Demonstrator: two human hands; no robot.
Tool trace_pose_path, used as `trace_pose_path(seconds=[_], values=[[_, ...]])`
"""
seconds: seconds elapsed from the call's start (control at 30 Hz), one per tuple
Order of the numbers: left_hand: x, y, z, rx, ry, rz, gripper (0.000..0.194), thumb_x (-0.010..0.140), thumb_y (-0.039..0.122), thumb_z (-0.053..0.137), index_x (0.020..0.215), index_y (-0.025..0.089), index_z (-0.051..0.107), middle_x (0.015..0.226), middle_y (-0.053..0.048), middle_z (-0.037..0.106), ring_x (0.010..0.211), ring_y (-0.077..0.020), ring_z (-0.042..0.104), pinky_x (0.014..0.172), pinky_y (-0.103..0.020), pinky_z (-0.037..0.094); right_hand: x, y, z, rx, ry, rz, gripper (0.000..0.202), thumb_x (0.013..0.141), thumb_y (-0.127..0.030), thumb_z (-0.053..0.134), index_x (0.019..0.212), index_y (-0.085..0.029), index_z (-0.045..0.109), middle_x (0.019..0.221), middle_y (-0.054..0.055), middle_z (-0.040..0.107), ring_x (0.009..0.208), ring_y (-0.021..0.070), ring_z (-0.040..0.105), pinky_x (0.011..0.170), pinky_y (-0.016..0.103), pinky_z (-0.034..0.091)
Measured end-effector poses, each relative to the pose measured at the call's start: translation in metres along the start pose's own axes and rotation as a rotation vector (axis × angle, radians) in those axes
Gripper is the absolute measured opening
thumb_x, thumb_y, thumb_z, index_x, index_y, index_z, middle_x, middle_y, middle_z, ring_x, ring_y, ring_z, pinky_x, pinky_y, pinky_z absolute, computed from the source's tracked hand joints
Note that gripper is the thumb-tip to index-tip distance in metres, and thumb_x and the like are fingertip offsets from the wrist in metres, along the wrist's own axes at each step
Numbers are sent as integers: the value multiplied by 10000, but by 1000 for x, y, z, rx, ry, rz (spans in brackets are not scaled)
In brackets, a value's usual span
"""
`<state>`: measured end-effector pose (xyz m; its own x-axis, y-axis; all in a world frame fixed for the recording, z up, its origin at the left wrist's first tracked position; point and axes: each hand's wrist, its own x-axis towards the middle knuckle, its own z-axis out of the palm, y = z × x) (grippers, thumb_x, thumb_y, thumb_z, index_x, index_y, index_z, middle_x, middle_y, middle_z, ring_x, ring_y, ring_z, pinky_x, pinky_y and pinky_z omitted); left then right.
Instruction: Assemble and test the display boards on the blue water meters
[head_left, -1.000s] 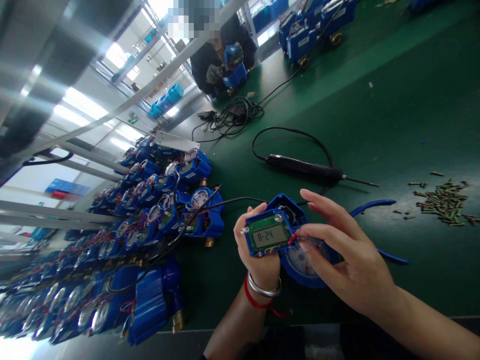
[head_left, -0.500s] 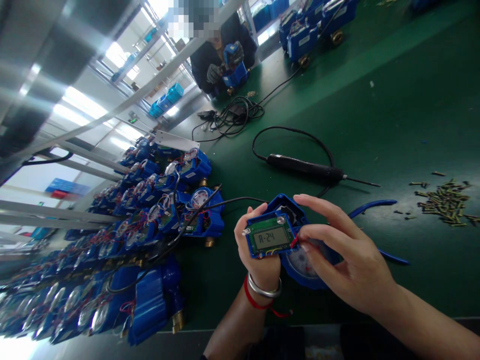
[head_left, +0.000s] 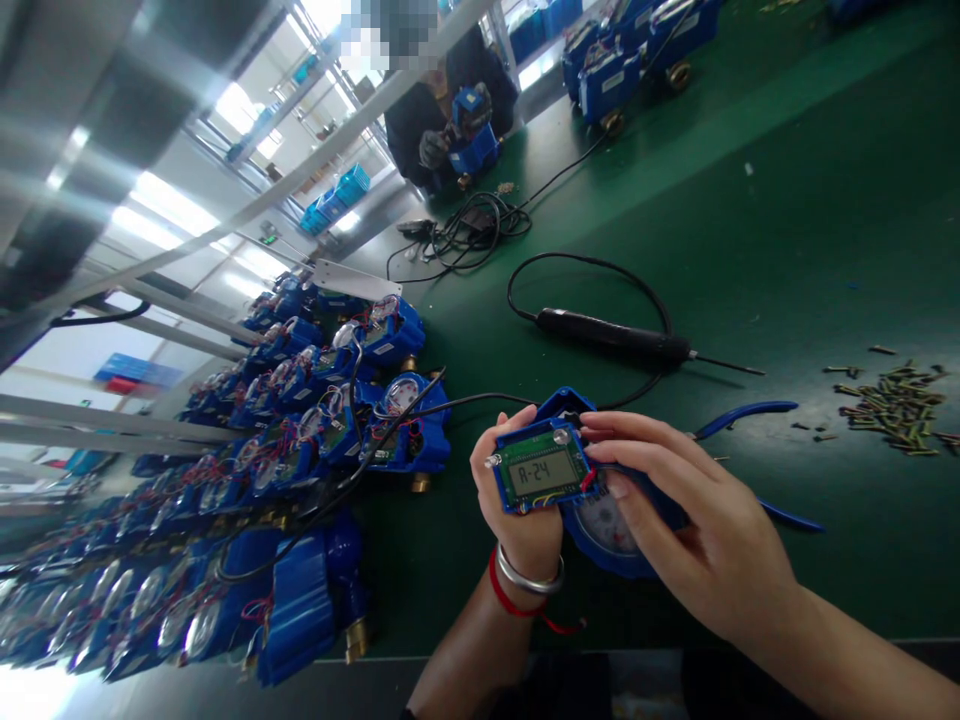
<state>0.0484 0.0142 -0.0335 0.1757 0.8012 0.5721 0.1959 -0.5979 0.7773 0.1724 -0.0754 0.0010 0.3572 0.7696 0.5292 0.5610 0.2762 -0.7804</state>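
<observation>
My left hand (head_left: 510,500) is closed around a blue-framed circuit board with an LCD display (head_left: 534,472). The screen reads "A-24" and faces up. Behind and right of it lies a blue water meter (head_left: 604,520) with a round dial, partly hidden under my right hand (head_left: 694,510). My right fingertips and thumb are bent together at the board's right edge, by a short red wire (head_left: 588,480); the exact contact is partly covered. Blue-handled pliers (head_left: 750,408) lie on the table behind my right hand.
A black corded electric screwdriver (head_left: 615,335) lies beyond my hands. At right is a heap of brass-coloured screws (head_left: 892,408). Rows of blue meters (head_left: 300,590) with loose wires fill the left side. Across the green table (head_left: 810,250), a gloved co-worker (head_left: 450,130) handles another meter.
My right index and middle fingers have lowered and moved closer together over the board's right edge and the meter housing. My left hand and the display stay nearly still.
</observation>
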Motion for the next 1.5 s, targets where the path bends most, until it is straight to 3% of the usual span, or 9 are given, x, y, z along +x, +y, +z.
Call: trace_pose_path(seconds=[0.2, 0.47, 0.67, 0.83, 1.0, 1.1, 1.3, 1.4, 1.5], values=[[3, 3, 0, -1, 0, 39, 557, 729, 141, 777, 1223, 234, 536, 1174, -52, 665, 1135, -250, 631, 1127, -533, 399, -8, -3, -1, -101, 43, -184, 262, 848, -38, 591, 1091, -129, 623, 1153, 126, 689, 1162, 192, 623, 1084, 366, 465], [1, 3, -3, 115, -12, 35, 477, 782, 199, 754, 1224, 236, 577, 1180, -41, 656, 1193, -242, 595, 1121, -470, 411, -12, -10, 5, -129, 105, -205, 190, 826, -30, 641, 1005, -95, 649, 1076, 133, 714, 1059, 168, 664, 1097, 376, 450], [0, 3, -4, 122, -30, 0, 535, 762, 271, 788, 1239, 254, 546, 1198, -50, 655, 1222, -262, 588, 1090, -466, 444, -5, -18, 5, -168, 125, 34, 86, 909, -166, 588, 866, -170, 662, 1035, 66, 737, 1051, 160, 672, 1026, 321, 491], [1, 6, -1, 117, -13, -17, 478, 805, 292, 743, 1223, 257, 514, 1176, -47, 677, 1192, -250, 612, 1074, -478, 459, 11, -21, 2, -283, 36, 155, 245, 914, -389, 585, 770, -203, 653, 1040, 50, 740, 1042, 237, 679, 1026, 470, 484], [7, 9, -2, 126, -43, 67, 429, 803, 244, 721, 1176, 240, 509, 1095, -27, 698, 1047, -215, 682, 1109, -493, 431, 22, -18, -4, -320, -90, 284, 329, 893, -482, 560, 790, -206, 708, 1210, 49, 682, 1090, 279, 647, 1024, 540, 472], [11, 11, -3, 132, -78, 83, 422, 818, 210, 672, 1201, 229, 496, 1127, -41, 687, 1082, -219, 671, 1132, -497, 407, 27, -10, -8, -198, -189, 445, 376, 851, -551, 591, 789, -216, 750, 1351, 38, 599, 1179, 311, 596, 994, 517, 506], [18, 10, -3, 6, -160, 2, 762, 791, 213, 664, 1434, 207, 256, 1391, -143, 548, 1202, -252, 615, 1027, -444, 518, 30, 5, -13, 337, -205, 745, 346, 803, -489, 708, 988, -203, 768, 1443, 68, 522, 1155, 271, 623, 853, 348, 598], [21, 5, -3, 42, -180, 5, 562, 785, 232, 669, 1287, 153, 429, 1520, -209, 376, 1373, -289, 460, 1060, -442, 495, 31, 9, -15, 322, -208, 736, 365, 814, -458, 709, 1048, -180, 750, 1417, 89, 548, 1141, 257, 632, 877, 333, 587], [23, 2, -2, 155, -244, 3, 477, 791, 259, 674, 1208, 126, 486, 1410, -212, 512, 1340, -288, 496, 1125, -467, 421, 35, 12, -14, 288, -225, 698, 398, 814, -459, 706, 1086, -171, 734, 1389, 103, 572, 1165, 266, 617, 901, 343, 573]])
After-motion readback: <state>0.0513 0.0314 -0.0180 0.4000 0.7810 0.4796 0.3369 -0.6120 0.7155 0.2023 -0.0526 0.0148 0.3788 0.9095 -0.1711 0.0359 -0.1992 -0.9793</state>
